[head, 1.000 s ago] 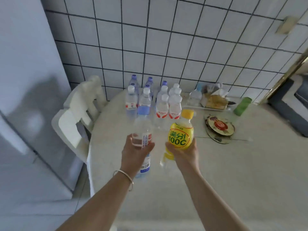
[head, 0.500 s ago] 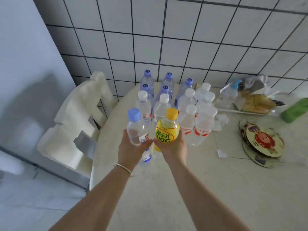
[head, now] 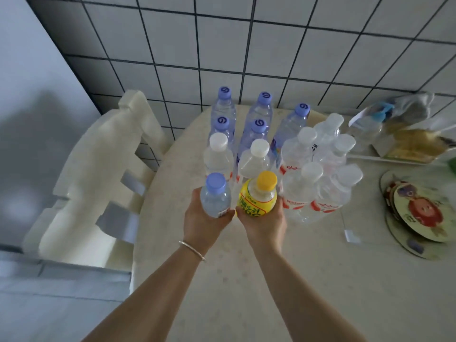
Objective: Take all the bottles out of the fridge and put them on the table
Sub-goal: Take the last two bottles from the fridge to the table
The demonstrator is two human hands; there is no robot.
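While both hands work at its far side, the pale tabletop (head: 246, 280) carries everything, with a white chair (head: 98, 188) drawn up at its left edge. A cluster of standing bottles (head: 283, 154), purple-capped at the back and white-capped nearer, fills the space by the tiled wall. Just in front of it, the left hand (head: 204, 223) wraps its fingers round a clear water bottle (head: 216, 196) with a purple cap, and the right hand (head: 265, 223) grips a yellow drink bottle (head: 257, 196); both stand upright, side by side, nearly touching. Whether their bases rest on the surface is hidden. Full and chilled, they are likely heavy and perhaps slick, with thin walls that give, so a mid-body hold suits them.
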